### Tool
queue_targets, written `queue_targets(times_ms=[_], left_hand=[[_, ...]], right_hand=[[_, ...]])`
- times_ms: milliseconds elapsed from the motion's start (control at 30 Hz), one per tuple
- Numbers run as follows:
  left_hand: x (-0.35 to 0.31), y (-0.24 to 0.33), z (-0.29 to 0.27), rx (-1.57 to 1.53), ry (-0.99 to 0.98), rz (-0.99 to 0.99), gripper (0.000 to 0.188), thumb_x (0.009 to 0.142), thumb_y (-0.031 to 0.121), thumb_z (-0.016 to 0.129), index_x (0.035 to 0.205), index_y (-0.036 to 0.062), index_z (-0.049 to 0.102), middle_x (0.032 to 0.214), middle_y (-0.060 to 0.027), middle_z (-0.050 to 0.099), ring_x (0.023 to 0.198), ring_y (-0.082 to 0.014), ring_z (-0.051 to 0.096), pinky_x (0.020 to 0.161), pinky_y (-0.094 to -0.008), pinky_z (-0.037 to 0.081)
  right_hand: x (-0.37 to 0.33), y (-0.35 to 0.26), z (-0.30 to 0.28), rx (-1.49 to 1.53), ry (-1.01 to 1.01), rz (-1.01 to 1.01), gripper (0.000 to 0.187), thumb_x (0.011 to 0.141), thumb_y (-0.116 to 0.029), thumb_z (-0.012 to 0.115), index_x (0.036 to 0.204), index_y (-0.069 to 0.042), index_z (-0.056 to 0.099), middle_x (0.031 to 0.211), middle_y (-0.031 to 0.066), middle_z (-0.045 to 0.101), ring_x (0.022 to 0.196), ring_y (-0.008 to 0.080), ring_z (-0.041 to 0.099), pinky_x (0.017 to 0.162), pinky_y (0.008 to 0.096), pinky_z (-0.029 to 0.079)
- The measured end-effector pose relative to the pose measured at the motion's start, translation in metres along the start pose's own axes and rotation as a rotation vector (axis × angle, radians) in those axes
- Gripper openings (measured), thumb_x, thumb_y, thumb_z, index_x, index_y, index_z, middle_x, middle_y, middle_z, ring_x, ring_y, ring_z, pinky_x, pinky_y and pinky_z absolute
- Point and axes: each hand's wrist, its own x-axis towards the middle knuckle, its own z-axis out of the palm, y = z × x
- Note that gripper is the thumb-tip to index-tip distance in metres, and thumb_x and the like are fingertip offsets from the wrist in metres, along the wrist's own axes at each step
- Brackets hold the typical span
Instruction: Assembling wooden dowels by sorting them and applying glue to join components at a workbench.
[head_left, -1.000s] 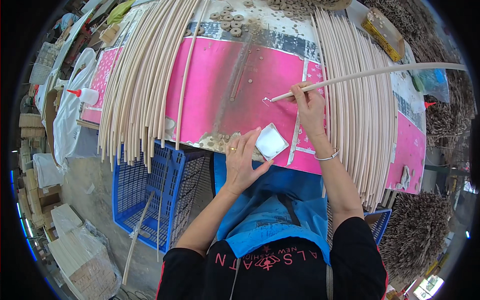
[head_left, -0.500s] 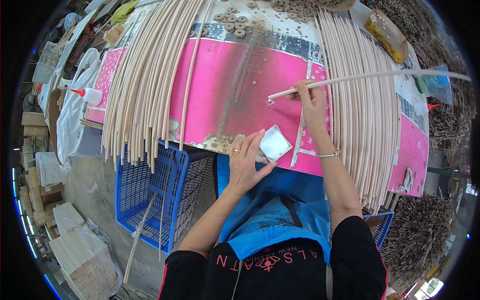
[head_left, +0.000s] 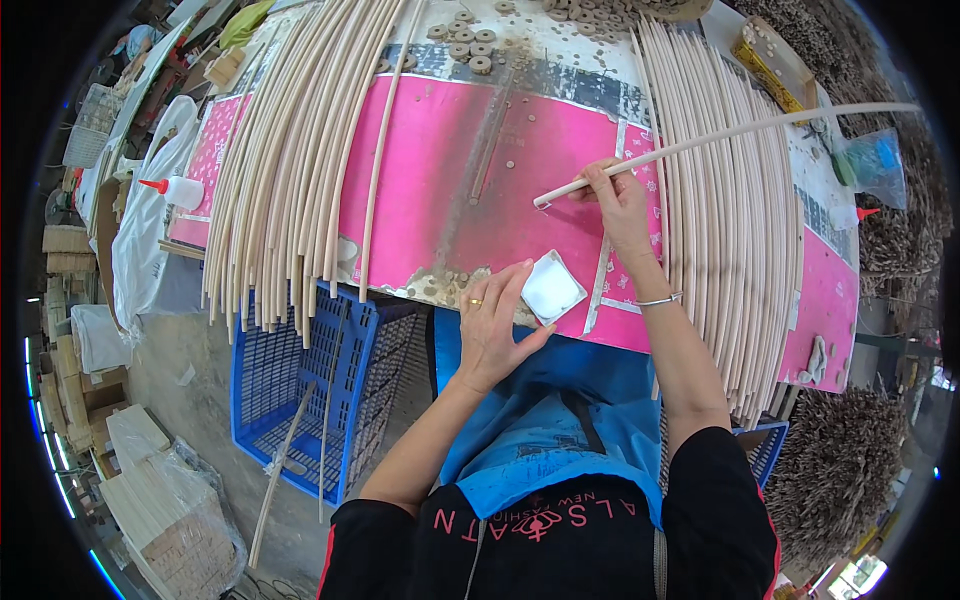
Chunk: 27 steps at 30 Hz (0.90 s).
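My left hand (head_left: pixel 492 328) grips a small square white dish (head_left: pixel 552 288) at the table's near edge, thumb and fingers on its sides. White stuff fills its inside. In my right hand (head_left: pixel 617 205) is a long pale wooden rod (head_left: pixel 720 134), pinched close to its left end. A bit of white shows at that tip, over the pink table top (head_left: pixel 410 190). From there the rod runs off to the right, above a bundle of similar rods (head_left: pixel 715 220).
Another rod bundle (head_left: pixel 290 150) lies on the left, overhanging the table edge. Wooden discs (head_left: pixel 480 50) are scattered at the back. Glue bottles with red tips, one (head_left: pixel 183 191) at left, stand on both sides. A blue plastic crate (head_left: pixel 345 400) is below the table.
The rod's far end has swung away from me, and its tip has dipped slightly. My right hand has shifted only a little. The dish has moved barely, still in my left hand.
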Motion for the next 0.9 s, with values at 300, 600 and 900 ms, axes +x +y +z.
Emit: queue_targets(times_ms=[300, 600, 900], left_hand=[[-0.001, 0.001, -0.001, -0.017, -0.003, -0.005, 0.089, 0.072, 0.035, 0.085, 0.148, 0.0065, 0.049, 0.139, -0.0096, 0.058, 0.124, -0.0294, 0.052, 0.106, -0.0434, 0.035], [0.001, -0.001, 0.0, -0.001, 0.004, 0.015, 0.089, 0.072, 0.036, 0.086, 0.147, 0.0054, 0.049, 0.14, -0.0104, 0.058, 0.124, -0.0297, 0.052, 0.108, -0.043, 0.035], [0.001, -0.001, -0.001, 0.007, -0.011, 0.01, 0.088, 0.072, 0.036, 0.085, 0.146, 0.0057, 0.05, 0.142, -0.0089, 0.057, 0.127, -0.0295, 0.05, 0.109, -0.0437, 0.035]], right_hand=[[0.007, -0.017, -0.011, 0.064, -0.047, 0.028, 0.025, 0.107, -0.025, 0.057, 0.102, -0.002, 0.064, 0.092, 0.0087, 0.07, 0.082, 0.0171, 0.071, 0.076, 0.0305, 0.06], [-0.004, -0.003, -0.026, 0.036, 0.014, 0.149, 0.026, 0.107, -0.027, 0.058, 0.104, -0.002, 0.065, 0.092, 0.009, 0.071, 0.081, 0.0169, 0.072, 0.074, 0.0292, 0.06], [-0.004, -0.002, -0.023, 0.049, -0.012, 0.174, 0.026, 0.107, -0.027, 0.058, 0.105, -0.002, 0.065, 0.092, 0.0089, 0.072, 0.083, 0.0166, 0.072, 0.075, 0.0291, 0.06]])
